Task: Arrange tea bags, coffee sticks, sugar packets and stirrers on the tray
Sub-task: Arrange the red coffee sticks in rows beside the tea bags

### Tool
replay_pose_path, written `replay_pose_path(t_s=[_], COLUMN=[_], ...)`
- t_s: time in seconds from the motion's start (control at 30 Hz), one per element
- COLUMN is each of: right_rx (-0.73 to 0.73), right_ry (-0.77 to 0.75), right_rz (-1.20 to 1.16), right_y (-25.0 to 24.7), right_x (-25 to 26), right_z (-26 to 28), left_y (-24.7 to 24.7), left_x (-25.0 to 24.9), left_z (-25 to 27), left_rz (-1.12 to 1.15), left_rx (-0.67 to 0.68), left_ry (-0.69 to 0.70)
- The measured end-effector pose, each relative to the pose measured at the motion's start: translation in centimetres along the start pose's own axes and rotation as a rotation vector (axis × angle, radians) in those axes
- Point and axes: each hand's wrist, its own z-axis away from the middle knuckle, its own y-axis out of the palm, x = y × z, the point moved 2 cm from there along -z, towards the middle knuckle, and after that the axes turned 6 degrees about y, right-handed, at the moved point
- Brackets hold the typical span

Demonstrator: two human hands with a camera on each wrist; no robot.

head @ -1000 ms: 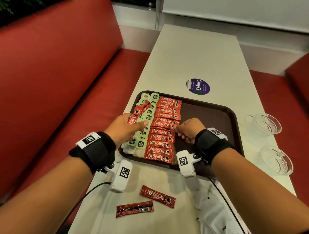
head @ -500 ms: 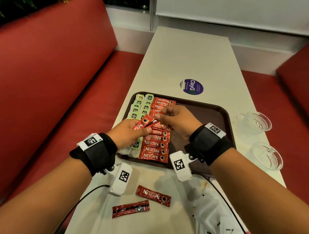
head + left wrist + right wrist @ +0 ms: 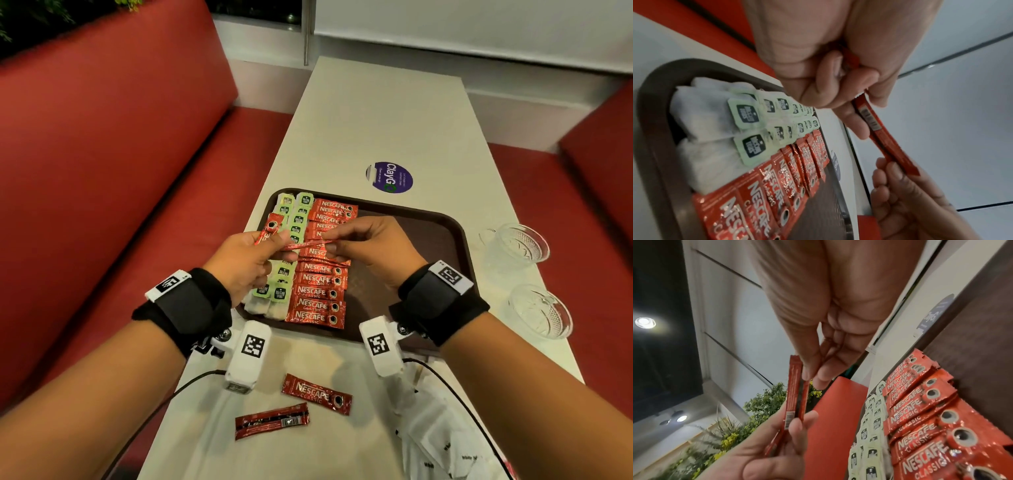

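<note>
Dark brown plastic tray (image 3: 442, 240) on the long white table (image 3: 387, 113): two columns of white tea bags with green tags (image 3: 291, 226) along its left side, a column of red Nescafe coffee sticks (image 3: 318, 291) just right of them, right half bare. Above the tray, left hand (image 3: 245, 262) grips a few red sticks, fingers curled; right hand (image 3: 368, 246) pinches the free end of one red coffee stick (image 3: 888, 146) spanning both hands. Two loose red sticks (image 3: 317, 394) lie on the near table, two clear glass bowls (image 3: 517, 241) right of the tray.

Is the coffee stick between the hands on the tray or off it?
Off: the coffee stick is held in the air above the tray, pinched by left hand and right hand.
</note>
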Motion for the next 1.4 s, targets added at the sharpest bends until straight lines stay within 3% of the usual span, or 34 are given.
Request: replay_pose_path(t_s=[0.2,0.3,0.53,0.7,0.87,1.3,1.4], right_rx=[-0.011,-0.004,-0.078,-0.211,-0.292,-0.357,-0.396], right_ry=[0.153,0.152,0.213,0.365,0.481,0.636,0.548], right_rz=[-0.099,-0.077,-0.148,-0.184,0.0,0.463,0.611], right_y=[0.5,0.5,0.1,-1.3,-1.6,-1.0,-1.2], right_x=[-0.3,-0.6,-1.5,-3.6,-5.3,-6.2,-5.8], right_z=[0.1,0.3,0.4,0.2,-0.3,-2.4,-2.3], left_y=[0.2,0.0,1.1,-0.1,-0.6,-1.3,-1.0], left_x=[-0.1,0.1,-0.1,0.7,1.6,2.1,1.9], left_z=[0.2,0.1,0.9,0.4,0.4,0.7,0.8], left_rz=[-0.071,-0.085,-0.076,-0.119,-0.096,-0.099,-0.127], left_rx=[-0.042,-0.031,-0.022,-0.081,-0.088,-0.102,-0.032], left_ry=[0.165,0.212,0.191,0.116,0.031,-0.008,-0.002])
